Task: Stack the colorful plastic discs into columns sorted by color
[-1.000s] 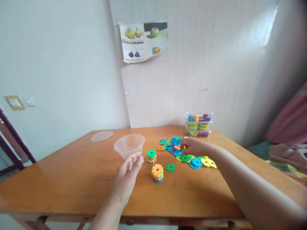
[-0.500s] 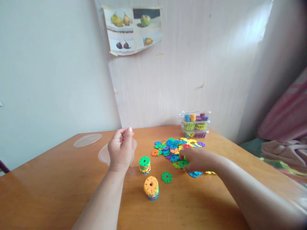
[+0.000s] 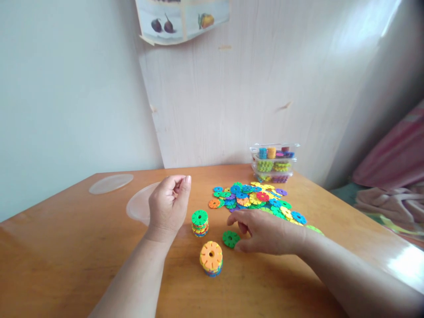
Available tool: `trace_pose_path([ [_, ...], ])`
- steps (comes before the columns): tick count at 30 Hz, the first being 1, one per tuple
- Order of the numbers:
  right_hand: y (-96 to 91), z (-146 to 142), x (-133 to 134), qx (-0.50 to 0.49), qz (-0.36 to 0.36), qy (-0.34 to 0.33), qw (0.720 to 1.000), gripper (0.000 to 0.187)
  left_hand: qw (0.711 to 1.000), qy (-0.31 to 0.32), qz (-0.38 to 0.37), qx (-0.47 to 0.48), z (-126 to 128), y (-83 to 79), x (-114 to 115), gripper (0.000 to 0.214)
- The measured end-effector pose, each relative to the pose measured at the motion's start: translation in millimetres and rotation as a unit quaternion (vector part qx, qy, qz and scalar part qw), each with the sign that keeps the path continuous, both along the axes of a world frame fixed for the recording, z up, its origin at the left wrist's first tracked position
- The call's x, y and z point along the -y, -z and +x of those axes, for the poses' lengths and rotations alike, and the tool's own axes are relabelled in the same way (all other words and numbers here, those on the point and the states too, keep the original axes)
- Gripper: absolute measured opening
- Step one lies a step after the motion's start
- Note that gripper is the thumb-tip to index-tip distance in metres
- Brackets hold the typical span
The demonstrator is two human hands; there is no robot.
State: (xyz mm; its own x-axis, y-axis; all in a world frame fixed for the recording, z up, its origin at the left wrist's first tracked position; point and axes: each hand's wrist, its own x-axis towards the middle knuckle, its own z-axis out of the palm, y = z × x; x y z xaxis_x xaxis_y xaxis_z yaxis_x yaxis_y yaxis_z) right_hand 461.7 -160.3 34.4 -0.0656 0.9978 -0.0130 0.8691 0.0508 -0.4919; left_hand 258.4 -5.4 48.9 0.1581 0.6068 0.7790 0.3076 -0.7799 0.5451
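Observation:
My right hand (image 3: 265,232) reaches over a single green notched disc (image 3: 231,239) lying flat on the table. Its thumb is at the disc's right edge, the forefinger is raised above it, and a gap shows between them. My left hand (image 3: 168,203) is held up, closed, with thumb against curled fingers; whatever may be inside is hidden. Between the hands stands a short stack of discs with a green one on top (image 3: 199,217). Closer to me is another stack, topped by an orange disc (image 3: 211,255). A loose pile of colourful discs (image 3: 243,194) lies beyond my right hand.
Clear stacked containers (image 3: 274,163) with coloured pieces stand at the table's back right. Two translucent round lids lie at left, one (image 3: 111,183) farther off and one (image 3: 139,205) partly behind my left hand. A wall rises behind the wooden table (image 3: 66,247).
My right hand has moved left and nearer, from the pile to the single green disc. My left hand stays closed in about the same place. The view has tipped down slightly.

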Motion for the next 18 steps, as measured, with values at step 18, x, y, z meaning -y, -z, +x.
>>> trace_pose_path([
  [18,-13.4,78,8,0.161,-0.016,0.112,0.980,0.024,1.000,-0.020,0.020,-0.013,-3,-0.5,2,0.023],
])
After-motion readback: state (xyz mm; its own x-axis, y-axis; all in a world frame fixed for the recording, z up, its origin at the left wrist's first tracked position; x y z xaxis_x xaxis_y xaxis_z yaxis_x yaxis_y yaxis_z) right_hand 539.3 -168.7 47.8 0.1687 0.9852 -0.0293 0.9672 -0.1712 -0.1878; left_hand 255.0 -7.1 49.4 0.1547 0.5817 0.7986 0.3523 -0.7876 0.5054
